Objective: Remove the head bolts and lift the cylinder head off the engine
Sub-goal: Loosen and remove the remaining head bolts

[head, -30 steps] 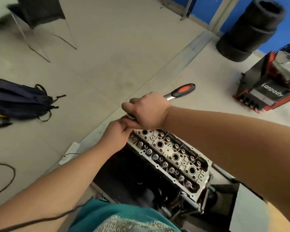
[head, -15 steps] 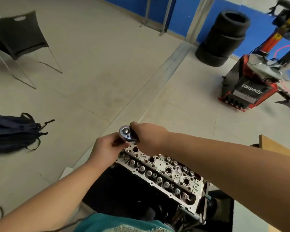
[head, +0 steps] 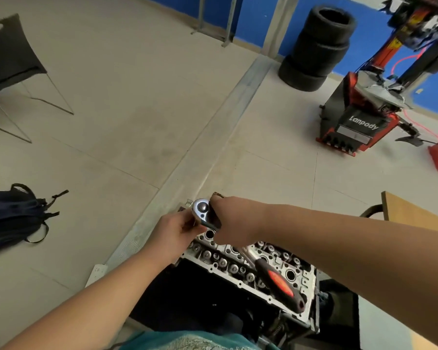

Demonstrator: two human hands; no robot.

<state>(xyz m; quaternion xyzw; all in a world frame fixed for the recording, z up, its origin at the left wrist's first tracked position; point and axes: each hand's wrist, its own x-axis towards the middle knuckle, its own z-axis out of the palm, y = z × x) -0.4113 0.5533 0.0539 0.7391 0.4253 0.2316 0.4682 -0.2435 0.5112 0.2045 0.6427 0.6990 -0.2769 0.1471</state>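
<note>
Blk chair [head: 10, 54], backpack [head: 13, 215], tyre stack [head: 316, 49], red tyre changer [head: 359, 117].

Bright, even light; soft shadows lie on the floor [head: 137, 97]. Wide-angle bending curves the edges, and slight motion blur softens the backpack [head: 13, 213].

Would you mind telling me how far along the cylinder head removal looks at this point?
Done: nothing clearly finished; the cylinder head sits on the engine. In hand: the right hand grips the ratchet over the head's far end, and the left hand steadies it beneath. Left: bolts, uncountable here, then lifting the head.
</note>
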